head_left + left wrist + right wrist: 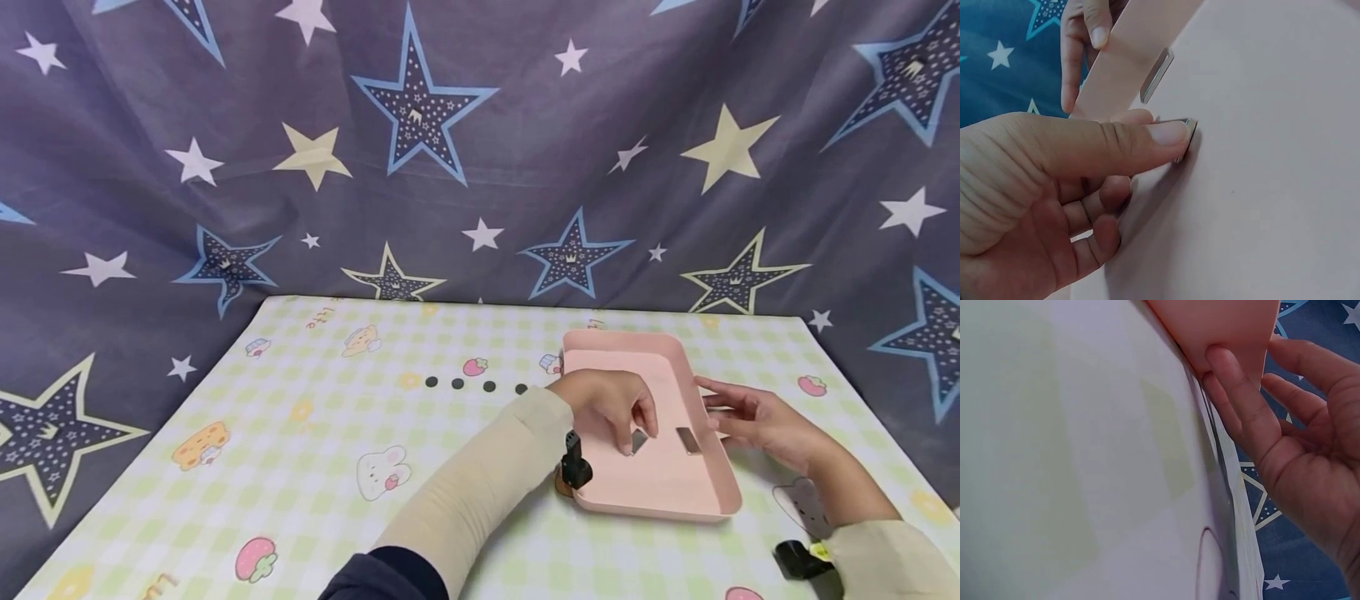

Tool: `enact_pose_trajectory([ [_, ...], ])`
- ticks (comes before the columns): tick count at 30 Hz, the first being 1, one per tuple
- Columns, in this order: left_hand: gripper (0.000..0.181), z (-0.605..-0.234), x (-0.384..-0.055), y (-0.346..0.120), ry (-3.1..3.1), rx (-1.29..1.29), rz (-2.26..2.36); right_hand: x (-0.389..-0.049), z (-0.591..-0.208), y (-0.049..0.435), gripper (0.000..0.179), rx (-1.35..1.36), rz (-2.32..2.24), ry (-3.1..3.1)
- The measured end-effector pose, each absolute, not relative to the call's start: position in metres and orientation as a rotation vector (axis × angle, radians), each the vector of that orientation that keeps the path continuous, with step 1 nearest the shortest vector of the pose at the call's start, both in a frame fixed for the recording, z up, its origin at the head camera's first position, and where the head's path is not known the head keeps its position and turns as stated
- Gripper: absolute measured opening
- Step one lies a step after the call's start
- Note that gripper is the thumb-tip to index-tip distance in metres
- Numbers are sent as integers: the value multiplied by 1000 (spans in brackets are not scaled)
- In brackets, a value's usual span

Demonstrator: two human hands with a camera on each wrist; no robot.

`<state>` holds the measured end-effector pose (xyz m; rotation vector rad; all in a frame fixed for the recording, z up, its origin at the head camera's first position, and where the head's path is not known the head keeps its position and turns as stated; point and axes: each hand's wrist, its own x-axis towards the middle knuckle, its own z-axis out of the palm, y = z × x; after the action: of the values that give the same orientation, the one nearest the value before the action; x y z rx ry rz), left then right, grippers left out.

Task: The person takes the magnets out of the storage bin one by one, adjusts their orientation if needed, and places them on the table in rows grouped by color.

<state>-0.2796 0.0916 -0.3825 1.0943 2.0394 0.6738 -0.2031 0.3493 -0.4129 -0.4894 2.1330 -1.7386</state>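
My left hand [617, 406] reaches into a shallow pink tray [652, 496], thumb and fingertips pinching a small shiny metal rectangular piece [638, 442]. The left wrist view shows this metal piece [1191, 128] tilted against the tray floor. A second metal rectangle [687, 440] lies flat inside, near the tray's right wall. Outside that wall, my right hand [768, 423] has its fingers spread and only slightly bent. In the right wrist view, the fingertips of the right hand [1297, 425] touch the tray's outer side [1229, 328].
Several black discs [489, 387] lie in a row on the checked tablecloth [315, 492], left of the tray. Something brown [564, 483] shows partly by the tray's left edge, behind the black wrist device [576, 468]. A star-patterned curtain [480, 167] hangs behind the table.
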Motion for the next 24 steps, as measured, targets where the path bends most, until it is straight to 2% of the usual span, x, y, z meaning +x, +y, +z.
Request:
enact_pose_trajectory([
  [11,33,-384,-274,91,2122,1103,587,-204,-414,349,58,-463,-1720,2152],
  [24,30,-391,-279,84,2036,1073,802,-203,-414,348,56,-504,-1744,2125],
])
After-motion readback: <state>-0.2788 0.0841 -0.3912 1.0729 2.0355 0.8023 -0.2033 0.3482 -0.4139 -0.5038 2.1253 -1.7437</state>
